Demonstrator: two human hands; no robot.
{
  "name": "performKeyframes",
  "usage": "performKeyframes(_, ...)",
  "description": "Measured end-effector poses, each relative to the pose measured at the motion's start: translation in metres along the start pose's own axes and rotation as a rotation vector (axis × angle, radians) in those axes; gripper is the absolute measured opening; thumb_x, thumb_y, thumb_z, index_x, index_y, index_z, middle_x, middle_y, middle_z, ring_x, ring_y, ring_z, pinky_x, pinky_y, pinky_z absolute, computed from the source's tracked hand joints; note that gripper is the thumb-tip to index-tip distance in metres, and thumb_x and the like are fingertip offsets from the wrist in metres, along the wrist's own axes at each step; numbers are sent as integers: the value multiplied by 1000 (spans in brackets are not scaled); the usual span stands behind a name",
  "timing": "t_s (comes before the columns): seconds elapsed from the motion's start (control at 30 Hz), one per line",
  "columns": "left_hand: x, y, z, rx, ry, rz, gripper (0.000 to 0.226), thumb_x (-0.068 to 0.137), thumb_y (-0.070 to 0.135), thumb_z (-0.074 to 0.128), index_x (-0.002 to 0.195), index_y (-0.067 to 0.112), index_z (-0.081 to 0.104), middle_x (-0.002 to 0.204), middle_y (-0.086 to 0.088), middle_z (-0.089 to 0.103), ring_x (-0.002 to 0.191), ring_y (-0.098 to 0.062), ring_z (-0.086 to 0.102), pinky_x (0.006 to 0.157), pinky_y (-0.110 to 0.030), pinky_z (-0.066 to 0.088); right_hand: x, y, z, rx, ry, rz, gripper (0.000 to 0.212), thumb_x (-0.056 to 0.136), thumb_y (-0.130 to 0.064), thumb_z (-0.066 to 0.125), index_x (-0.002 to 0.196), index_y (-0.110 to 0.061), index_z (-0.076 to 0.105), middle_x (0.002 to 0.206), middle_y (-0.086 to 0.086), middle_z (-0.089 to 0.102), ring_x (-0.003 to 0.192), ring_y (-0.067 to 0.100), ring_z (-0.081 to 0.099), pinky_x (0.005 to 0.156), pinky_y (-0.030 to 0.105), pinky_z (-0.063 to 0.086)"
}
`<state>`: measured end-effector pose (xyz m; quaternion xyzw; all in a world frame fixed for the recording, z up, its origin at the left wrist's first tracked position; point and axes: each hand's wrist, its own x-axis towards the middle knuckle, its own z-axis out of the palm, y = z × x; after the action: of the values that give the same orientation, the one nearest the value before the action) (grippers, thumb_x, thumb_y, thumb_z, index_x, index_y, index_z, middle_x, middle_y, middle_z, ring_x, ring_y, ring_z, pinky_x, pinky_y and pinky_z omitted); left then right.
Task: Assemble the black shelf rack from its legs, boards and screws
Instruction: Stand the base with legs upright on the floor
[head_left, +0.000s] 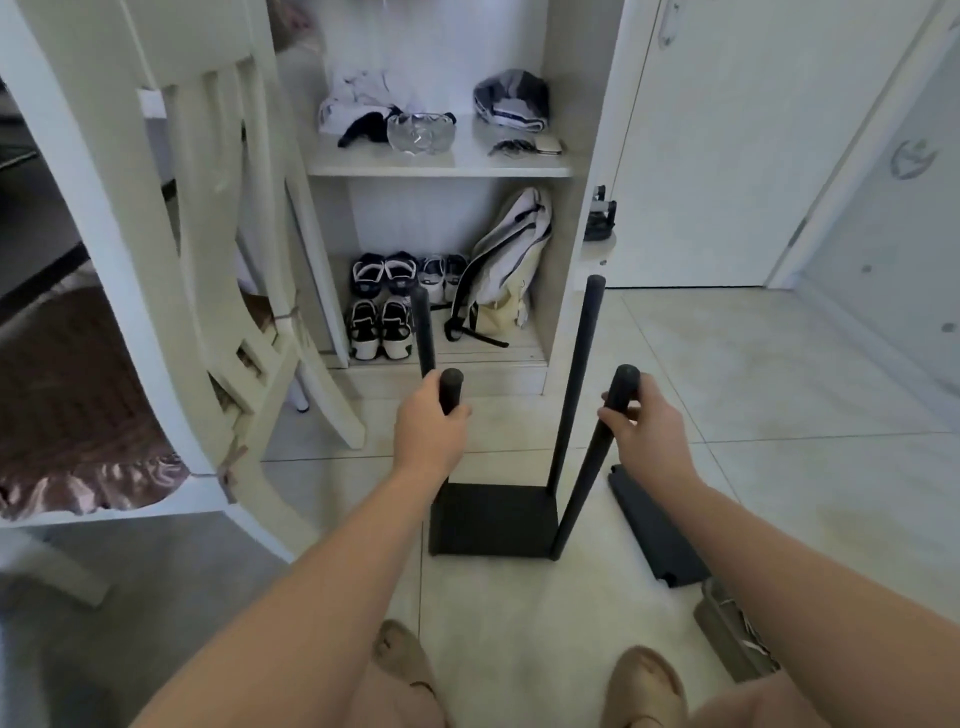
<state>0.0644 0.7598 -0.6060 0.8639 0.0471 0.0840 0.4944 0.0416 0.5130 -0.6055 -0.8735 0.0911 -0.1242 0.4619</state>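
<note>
L hand (428, 428) tight round front-L leg (451, 389), R hand (647, 431) round front-R leg (587, 478), near tops.

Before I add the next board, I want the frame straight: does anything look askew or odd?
The four legs fan outward from the bottom board instead of standing parallel, though the wide-angle lens may exaggerate this. Nothing there looks damaged.

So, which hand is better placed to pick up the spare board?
Right. The spare board lies nearest the right hand; the left hand, gripping a leg, is across the rack.
</note>
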Motion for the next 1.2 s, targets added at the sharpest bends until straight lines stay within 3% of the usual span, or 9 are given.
performKeyframes(0.3, 22, -28, 20, -51, 22, 21, 16, 95, 31, 65, 110, 29, 60, 97, 16, 65, 89, 2, 60, 68, -12, 41, 25, 34, 24, 79, 108, 56, 35, 101, -20, 60, 134, -27, 49, 114, -11, 62, 100, 6, 62, 74, 18, 47)
performKeyframes(0.4, 19, -54, 30, -41, -26, -63, 20, 97, 26, 62, 116, 26, 58, 105, 12, 65, 93, 0, 59, 67, -11, 38, 22, 54, 38, 114, 91, 164, 32, 103, -20, 56, 134, -24, 50, 115, -9, 61, 104, 14, 65, 80, 29, 55)
performKeyframes(0.5, 22, -71, 40, -18, -40, -120, 19, 98, 26, 61, 115, 27, 57, 103, 12, 64, 91, -2, 59, 66, -13, 39, 22, 69, 57, 128, 95, 209, 31, 104, -20, 55, 134, -19, 50, 108, -12, 60, 104, 16, 62, 70, 20, 49)
performKeyframes(0.63, 36, -71, 48, 11, -6, -137, 14, 98, 29, 60, 110, 34, 52, 95, 17, 60, 82, 1, 57, 60, -16, 38, 28, 79, 68, 203, 104, 218, 30, 103, -18, 55, 133, -21, 51, 106, -15, 62, 106, 17, 65, 87, 38, 58)
performKeyframes(0.83, 34, -68, 51, 35, 57, -105, 12, 100, 29, 58, 111, 29, 53, 93, 17, 59, 82, 2, 55, 62, -15, 38, 45, 88, 52, 221, 48, 210, 22, 103, -17, 55, 121, -29, 54, 117, -3, 67, 103, 19, 68, 87, 45, 60)
performKeyframes(0.97, 31, -65, 51, 69, 92, -118, 12, 100, 31, 58, 111, 28, 54, 90, 20, 57, 79, 3, 54, 61, -15, 37, 51, 91, 40, 203, 9, 205, 19, 103, -20, 55, 120, -29, 55, 117, -1, 67, 105, 19, 66, 91, 43, 58)
performKeyframes(1.07, 26, -62, 52, 73, 63, -125, 14, 100, 32, 58, 112, 27, 54, 91, 17, 59, 79, 2, 56, 59, -15, 37, 50, 96, 35, 168, -49, 190, 18, 102, -25, 56, 118, -32, 56, 110, -11, 66, 100, 10, 65, 91, 37, 54)
performKeyframes(1.2, 22, -63, 50, 64, 31, -161, 25, 100, 34, 57, 122, 23, 55, 93, 16, 59, 81, 1, 56, 60, -16, 37, 46, 97, 32, 177, -89, 222, 23, 103, -26, 56, 125, -30, 57, 110, -14, 64, 101, 10, 64, 100, 44, 53)
